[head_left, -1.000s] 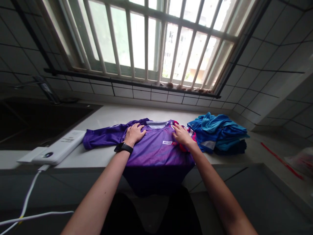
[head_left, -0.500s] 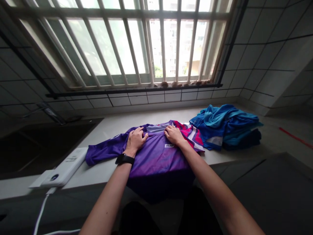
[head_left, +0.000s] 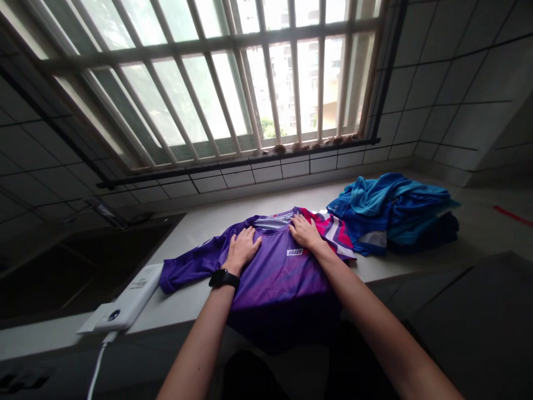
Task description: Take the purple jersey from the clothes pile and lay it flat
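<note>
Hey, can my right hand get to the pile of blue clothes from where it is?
Probably yes: your right hand rests on the purple shirt, and only its red-and-white sleeve lies flat between that hand and the pile of blue clothes.

A barred window point(head_left: 200, 105) is filling the upper middle of the view, with pale buildings point(head_left: 308, 83) and a patch of greenery point(head_left: 268, 128) showing through it. Small brownish lumps point(head_left: 280, 149) are sitting along its lower edge, above dark edging point(head_left: 166, 174). White tiles point(head_left: 441, 44) with dark joints are surrounding it. On the left, a faucet point(head_left: 107, 215) is standing behind a dark sink point(head_left: 83, 266). A white device point(head_left: 135, 291) is lying on the pale counter point(head_left: 212, 218), its white cable point(head_left: 96, 366) hanging down in front. Far right, a red strip point(head_left: 514, 215) is lying flat.
</note>
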